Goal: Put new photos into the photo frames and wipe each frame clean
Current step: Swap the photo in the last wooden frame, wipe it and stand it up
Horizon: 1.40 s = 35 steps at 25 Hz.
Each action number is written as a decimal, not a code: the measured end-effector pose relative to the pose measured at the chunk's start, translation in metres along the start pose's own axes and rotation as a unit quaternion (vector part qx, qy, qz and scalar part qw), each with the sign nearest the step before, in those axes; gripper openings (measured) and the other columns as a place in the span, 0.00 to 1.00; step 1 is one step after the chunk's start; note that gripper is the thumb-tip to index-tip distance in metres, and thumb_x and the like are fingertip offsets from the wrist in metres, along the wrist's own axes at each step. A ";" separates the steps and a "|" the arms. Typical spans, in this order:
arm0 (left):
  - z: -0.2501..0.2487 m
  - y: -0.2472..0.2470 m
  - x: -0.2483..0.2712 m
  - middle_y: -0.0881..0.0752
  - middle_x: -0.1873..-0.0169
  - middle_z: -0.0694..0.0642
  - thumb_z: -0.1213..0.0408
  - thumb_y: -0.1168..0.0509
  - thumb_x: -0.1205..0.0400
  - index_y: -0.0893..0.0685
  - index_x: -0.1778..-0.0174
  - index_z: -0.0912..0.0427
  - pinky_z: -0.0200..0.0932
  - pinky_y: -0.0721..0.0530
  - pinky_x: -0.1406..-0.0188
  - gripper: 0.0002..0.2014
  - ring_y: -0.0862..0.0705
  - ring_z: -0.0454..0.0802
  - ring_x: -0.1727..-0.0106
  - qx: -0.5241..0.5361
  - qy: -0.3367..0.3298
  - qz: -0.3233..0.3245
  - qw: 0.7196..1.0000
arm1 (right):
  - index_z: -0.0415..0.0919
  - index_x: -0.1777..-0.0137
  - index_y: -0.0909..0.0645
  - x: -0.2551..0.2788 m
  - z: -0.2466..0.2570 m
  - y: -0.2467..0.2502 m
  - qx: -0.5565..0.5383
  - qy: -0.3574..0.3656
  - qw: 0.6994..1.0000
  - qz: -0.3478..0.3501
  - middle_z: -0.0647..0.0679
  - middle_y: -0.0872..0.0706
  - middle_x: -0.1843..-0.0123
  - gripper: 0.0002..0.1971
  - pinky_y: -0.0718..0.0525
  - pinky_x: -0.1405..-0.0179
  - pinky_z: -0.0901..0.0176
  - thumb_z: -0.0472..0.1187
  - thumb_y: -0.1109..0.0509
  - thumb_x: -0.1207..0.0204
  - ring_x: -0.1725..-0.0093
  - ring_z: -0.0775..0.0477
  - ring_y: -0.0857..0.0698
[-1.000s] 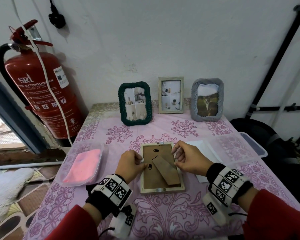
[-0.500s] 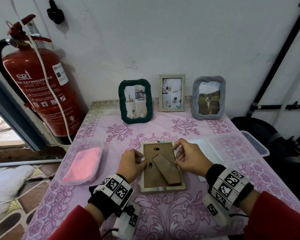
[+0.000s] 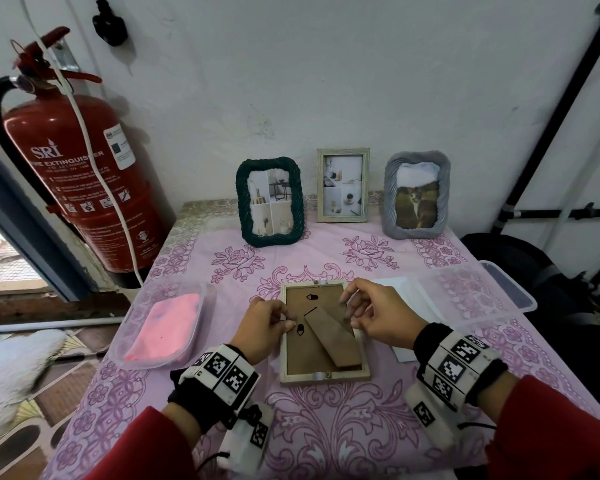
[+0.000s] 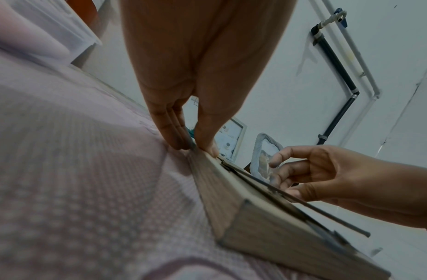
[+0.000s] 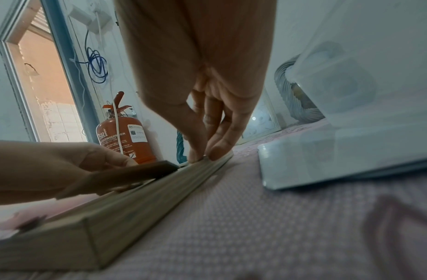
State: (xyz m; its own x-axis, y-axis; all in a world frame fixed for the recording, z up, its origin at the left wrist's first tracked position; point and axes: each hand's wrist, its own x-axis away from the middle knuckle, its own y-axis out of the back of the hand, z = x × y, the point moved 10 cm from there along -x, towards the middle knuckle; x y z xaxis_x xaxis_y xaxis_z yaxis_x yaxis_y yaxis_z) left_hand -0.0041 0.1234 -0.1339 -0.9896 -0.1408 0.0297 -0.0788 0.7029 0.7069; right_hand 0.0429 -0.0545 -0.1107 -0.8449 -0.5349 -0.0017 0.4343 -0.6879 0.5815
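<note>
A pale wooden photo frame [image 3: 293,341] lies face down at the middle of the table, its brown backing and folded stand [image 3: 329,337] facing up. My left hand [image 3: 288,320] pinches the frame's left rail between thumb and fingers; the left wrist view shows this grip [image 4: 198,149] on the rim. At the right rail, my right hand [image 3: 350,313] has thumb and curled fingertips meeting on the rim [image 5: 202,157], with the index finger raised a little. Three frames with photos stand upright at the wall: green [image 3: 270,202], cream [image 3: 343,185] and grey [image 3: 416,194].
A clear tub holding a pink cloth [image 3: 168,323] sits left of the frame. Right of it lie white sheets [image 3: 392,285] and a clear plastic container [image 3: 478,289]. A red fire extinguisher [image 3: 80,178] hangs by the table's left rear corner. Black bags stand at the right.
Both hands stay at the frame's two sides. The right hand's fingers have shifted slightly along the right rail and the index has lifted a little. The frame has not moved.
</note>
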 end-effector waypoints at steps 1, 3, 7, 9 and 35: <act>0.000 0.000 0.000 0.21 0.46 0.65 0.71 0.33 0.22 0.14 0.52 0.62 0.32 0.27 0.55 0.05 0.20 0.51 0.54 0.003 -0.001 -0.002 1.000 | 0.40 0.51 0.21 0.001 0.000 0.000 -0.004 -0.001 1.000 0.005 0.46 0.15 0.63 0.18 0.18 0.66 0.68 0.19 0.33 0.35 0.64 0.51 0.19; -0.001 0.001 0.000 0.20 0.47 0.65 0.71 0.33 0.22 0.14 0.52 0.62 0.33 0.28 0.56 0.05 0.21 0.50 0.55 0.001 -0.007 0.001 1.000 | 0.39 0.51 0.21 0.000 0.000 0.000 -0.010 -0.002 1.000 0.012 0.45 0.15 0.62 0.18 0.19 0.66 0.67 0.18 0.34 0.35 0.65 0.50 0.19; -0.003 0.004 0.002 0.17 0.47 0.64 0.70 0.38 0.18 0.13 0.47 0.62 0.43 0.24 0.42 0.10 0.21 0.55 0.44 0.004 -0.022 0.020 1.000 | 0.35 0.49 0.18 -0.002 0.001 -0.004 0.026 -0.005 0.999 0.029 0.41 0.14 0.54 0.17 0.24 0.66 0.78 0.19 0.42 0.29 0.58 0.50 0.18; -0.009 0.016 0.005 0.19 0.47 0.62 0.69 0.39 0.17 0.12 0.45 0.60 0.44 0.26 0.38 0.11 0.23 0.54 0.43 0.000 -0.042 -0.021 0.999 | 0.31 0.46 0.17 -0.009 0.000 0.001 0.036 -0.013 0.999 0.005 0.38 0.13 0.47 0.18 0.24 0.62 0.82 0.19 0.45 0.26 0.50 0.50 0.17; -0.062 -0.046 0.036 0.12 0.66 0.62 0.65 0.22 0.31 0.11 0.62 0.65 0.37 0.25 0.62 0.08 0.18 0.52 0.64 -0.045 -0.236 0.249 0.938 | 0.38 0.36 0.18 -0.056 0.034 -0.022 0.331 0.088 0.938 0.049 0.43 0.16 0.40 0.22 0.26 0.42 0.61 0.23 0.40 0.28 0.37 0.43 0.20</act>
State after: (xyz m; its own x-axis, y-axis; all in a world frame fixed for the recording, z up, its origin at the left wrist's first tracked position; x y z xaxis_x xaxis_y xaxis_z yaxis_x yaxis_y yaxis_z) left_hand -0.0292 0.0429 -0.1218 -0.8453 0.5294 0.0719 0.3977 0.5338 0.7462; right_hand 0.0702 0.0073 -0.0959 -0.7216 -0.6920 -0.0223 0.1688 -0.2072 0.9636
